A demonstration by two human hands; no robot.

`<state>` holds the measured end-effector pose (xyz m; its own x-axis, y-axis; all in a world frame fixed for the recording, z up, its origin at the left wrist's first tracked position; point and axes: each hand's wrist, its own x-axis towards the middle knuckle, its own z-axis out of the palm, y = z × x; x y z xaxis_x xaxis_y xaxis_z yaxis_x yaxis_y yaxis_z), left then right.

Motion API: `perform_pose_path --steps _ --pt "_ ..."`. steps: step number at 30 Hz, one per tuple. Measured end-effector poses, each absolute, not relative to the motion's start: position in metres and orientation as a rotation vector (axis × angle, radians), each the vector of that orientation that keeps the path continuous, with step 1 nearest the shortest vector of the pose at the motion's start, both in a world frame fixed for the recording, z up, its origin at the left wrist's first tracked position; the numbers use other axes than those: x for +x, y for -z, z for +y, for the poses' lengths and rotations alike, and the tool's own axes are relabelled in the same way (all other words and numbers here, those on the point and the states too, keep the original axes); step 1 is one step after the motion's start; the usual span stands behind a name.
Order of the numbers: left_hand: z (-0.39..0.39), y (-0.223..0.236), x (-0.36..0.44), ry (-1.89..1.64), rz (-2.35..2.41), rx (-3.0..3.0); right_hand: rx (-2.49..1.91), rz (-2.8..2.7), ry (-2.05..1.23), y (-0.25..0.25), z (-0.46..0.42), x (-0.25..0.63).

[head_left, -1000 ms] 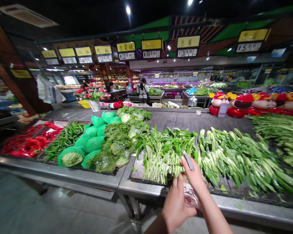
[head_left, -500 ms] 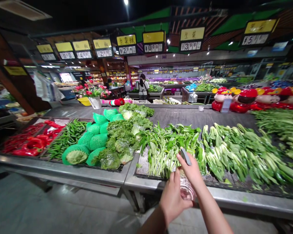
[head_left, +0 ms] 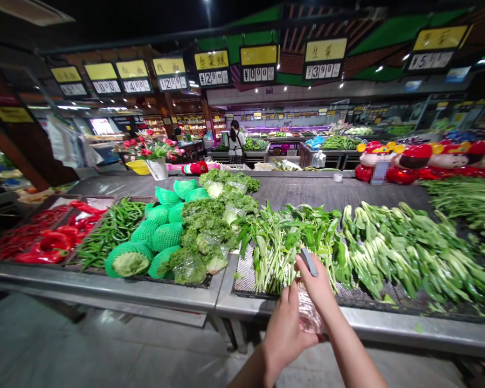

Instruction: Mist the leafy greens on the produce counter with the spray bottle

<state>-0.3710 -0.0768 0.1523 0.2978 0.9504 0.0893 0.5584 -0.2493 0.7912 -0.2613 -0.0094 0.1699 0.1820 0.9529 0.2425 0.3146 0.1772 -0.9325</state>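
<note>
My left hand is wrapped round the lower part of a clear, pink-tinted bottle, low in front of the vegetable stand. My right hand is closed over the bottle's upper part, which it mostly hides. A flat dark grey piece sticks up beside the right fingers; whether it is part of the cap cannot be made out. Just beyond both hands lie long-stemmed leafy greens on a perforated tray. Bunches of green-leaved, pale-stemmed vegetables lie to the right.
A metal counter edge runs across in front. Further left are lettuces, heads in green netting, green chillies and red peppers. Price signs hang overhead. A person stands far back. Red figurines line the back edge.
The view has shifted slightly, so the near vegetables appear a little further right. Both hands keep their hold on the bottle, with hardly any change in grip.
</note>
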Motion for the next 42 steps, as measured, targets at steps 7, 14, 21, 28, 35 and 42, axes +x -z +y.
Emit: perform_pose_path --steps 7,14,21,28,35,42 --pt "-0.069 -0.152 -0.393 -0.773 1.351 1.917 -1.348 -1.387 -0.733 -0.178 -0.002 -0.284" --pt "-0.060 -0.145 -0.425 -0.806 1.337 1.950 -1.319 -1.378 -0.693 -0.175 0.005 -0.318" --pt "-0.061 -0.136 -0.444 -0.786 1.309 1.910 -1.400 -1.372 -0.701 -0.163 0.003 -0.335" --pt "-0.067 -0.137 -0.453 -0.819 1.333 1.875 -1.351 -1.404 -0.714 -0.167 -0.001 -0.346" --pt "-0.076 -0.140 -0.463 -0.871 1.386 1.844 -1.313 -1.460 -0.744 -0.173 -0.005 -0.365" --pt "-0.085 -0.137 -0.470 -0.895 1.394 1.853 -1.331 -1.489 -0.739 -0.168 -0.011 -0.372"
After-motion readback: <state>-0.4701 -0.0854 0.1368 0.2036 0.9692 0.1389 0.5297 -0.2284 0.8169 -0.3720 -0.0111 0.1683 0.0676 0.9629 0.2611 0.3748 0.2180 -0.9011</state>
